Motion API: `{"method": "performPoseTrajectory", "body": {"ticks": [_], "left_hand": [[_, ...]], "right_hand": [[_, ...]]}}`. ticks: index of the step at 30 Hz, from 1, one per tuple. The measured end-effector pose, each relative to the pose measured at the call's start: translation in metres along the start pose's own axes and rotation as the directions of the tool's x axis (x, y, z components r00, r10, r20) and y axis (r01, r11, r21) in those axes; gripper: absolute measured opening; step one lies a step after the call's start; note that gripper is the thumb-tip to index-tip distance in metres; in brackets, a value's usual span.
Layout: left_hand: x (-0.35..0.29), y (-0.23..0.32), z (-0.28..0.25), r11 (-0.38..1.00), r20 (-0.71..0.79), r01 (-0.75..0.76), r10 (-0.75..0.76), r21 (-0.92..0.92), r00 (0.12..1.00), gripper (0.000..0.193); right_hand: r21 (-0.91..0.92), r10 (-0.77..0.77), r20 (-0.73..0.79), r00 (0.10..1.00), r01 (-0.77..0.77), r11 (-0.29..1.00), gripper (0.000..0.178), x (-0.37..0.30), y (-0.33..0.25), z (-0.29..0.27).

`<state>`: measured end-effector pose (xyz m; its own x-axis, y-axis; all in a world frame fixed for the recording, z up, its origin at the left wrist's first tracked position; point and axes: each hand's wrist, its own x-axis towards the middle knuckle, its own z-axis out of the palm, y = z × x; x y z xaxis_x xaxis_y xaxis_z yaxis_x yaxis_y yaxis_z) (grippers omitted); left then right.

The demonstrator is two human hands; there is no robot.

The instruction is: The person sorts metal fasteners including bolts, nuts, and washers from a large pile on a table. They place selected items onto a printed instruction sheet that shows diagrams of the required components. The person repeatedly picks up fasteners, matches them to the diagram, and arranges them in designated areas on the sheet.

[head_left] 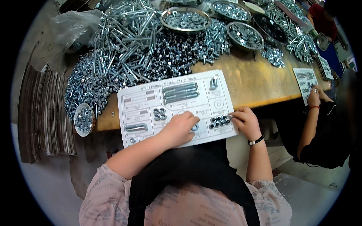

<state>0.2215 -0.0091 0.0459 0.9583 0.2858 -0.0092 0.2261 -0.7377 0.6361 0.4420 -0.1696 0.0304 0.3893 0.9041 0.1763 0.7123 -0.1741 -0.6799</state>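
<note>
Board (pixel 175 108) is overhanging the table's (pixel 256 81) near edge, perhaps for reach, right hand (pixel 245 121) pinching hardware (pixel 229 115), left hand's (pixel 179 128) grip unclear.

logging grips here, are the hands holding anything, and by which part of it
It cannot be told: the bare right hand has fingertips at the right edge of the flat white card; the bare left hand hides its grasp.

Person wearing a loose, pale pink shirt (pixel 188 207) scattered with grey lettering, short sleeves (pixel 107 188), a black apron (pixel 184 162) with wide shoulder straps (pixel 136 211), and a black-and-white beaded bracelet (pixel 257 141) below the right hand (pixel 247 122).
</note>
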Motion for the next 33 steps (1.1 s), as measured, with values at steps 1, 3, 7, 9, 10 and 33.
{"method": "performPoseTrajectory", "body": {"ticks": [1,3,7,9,10,33], "left_hand": [[-0.005,0.0,-0.001,1.0,-0.003,0.004,-0.004,-0.03,1.0,0.039],[-0.009,0.0,-0.009,0.998,-0.029,-0.01,0.008,-0.064,1.0,0.04],[-0.021,-0.001,-0.025,0.995,-0.08,-0.025,0.017,-0.101,0.997,0.037],[-0.025,-0.001,-0.029,0.993,-0.097,-0.014,0.003,-0.116,0.995,0.036],[-0.025,-0.001,-0.029,0.992,-0.104,-0.015,0.002,-0.127,0.995,0.035],[-0.027,-0.001,-0.028,0.985,-0.166,0.06,-0.088,-0.162,0.982,0.023]], "right_hand": [[0.015,0.008,0.023,1.0,-0.008,1.0,0.015,-0.001,0.0,-0.002],[0.12,0.088,-0.048,0.995,-0.081,0.989,0.012,0.004,0.001,-0.006],[-0.018,0.176,0.169,0.97,-0.176,0.984,0.018,0.062,-0.02,-0.027],[-0.056,0.022,0.151,0.988,-0.014,0.998,0.019,0.108,-0.043,-0.031],[0.037,-0.048,0.022,0.999,0.047,0.998,0.02,0.131,-0.049,-0.032],[-0.386,0.512,-0.409,0.755,-0.652,0.653,0.035,0.214,0.14,-0.044]]}}
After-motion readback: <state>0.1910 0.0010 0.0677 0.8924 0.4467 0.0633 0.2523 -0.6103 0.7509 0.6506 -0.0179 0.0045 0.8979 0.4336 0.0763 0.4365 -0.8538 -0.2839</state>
